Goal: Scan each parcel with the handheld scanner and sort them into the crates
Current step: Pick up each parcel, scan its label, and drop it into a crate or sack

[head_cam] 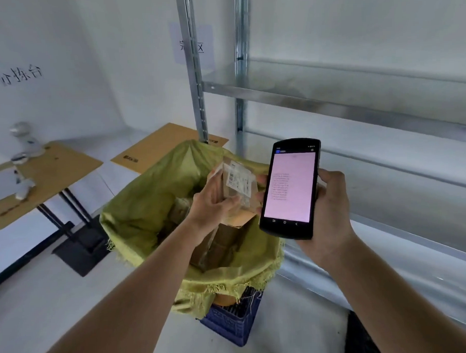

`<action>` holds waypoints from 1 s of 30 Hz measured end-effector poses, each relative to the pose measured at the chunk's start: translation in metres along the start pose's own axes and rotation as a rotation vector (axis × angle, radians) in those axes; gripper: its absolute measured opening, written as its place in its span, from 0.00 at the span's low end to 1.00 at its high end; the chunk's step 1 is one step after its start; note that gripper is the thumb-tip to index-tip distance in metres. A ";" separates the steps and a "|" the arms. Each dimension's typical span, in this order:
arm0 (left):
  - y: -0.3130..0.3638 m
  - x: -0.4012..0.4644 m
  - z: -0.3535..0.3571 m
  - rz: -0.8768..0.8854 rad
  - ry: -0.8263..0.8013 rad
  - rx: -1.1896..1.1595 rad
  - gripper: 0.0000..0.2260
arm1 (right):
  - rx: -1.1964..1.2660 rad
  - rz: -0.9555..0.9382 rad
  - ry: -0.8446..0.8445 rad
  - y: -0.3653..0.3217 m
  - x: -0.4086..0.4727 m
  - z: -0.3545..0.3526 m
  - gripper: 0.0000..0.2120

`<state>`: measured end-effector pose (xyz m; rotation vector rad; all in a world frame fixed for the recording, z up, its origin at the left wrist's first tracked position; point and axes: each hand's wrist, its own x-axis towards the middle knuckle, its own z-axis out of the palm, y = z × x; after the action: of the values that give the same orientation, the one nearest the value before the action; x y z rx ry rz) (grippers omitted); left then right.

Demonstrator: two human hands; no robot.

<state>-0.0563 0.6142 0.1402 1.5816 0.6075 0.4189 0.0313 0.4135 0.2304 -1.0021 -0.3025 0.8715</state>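
Observation:
My left hand grips a small brown cardboard parcel with a white shipping label, held above the open yellow-green woven sack. My right hand holds the black handheld scanner, its lit pink screen facing me, its top edge right beside the parcel. More brown parcels lie inside the sack. A blue plastic crate shows under the sack's lower edge.
A metal shelving rack runs along the right, its upright post just behind the sack. A table covered with cardboard stands at the left, with a white device on it. Flat cardboard lies on the floor behind.

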 end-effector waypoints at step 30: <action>-0.019 0.279 -0.067 -0.242 -0.006 0.054 0.18 | 0.025 -0.027 0.351 0.079 0.256 0.034 0.28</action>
<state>0.1218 0.8374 0.1044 1.5373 0.8010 0.2179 0.1346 0.6471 0.1428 -1.1043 -0.0074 0.6582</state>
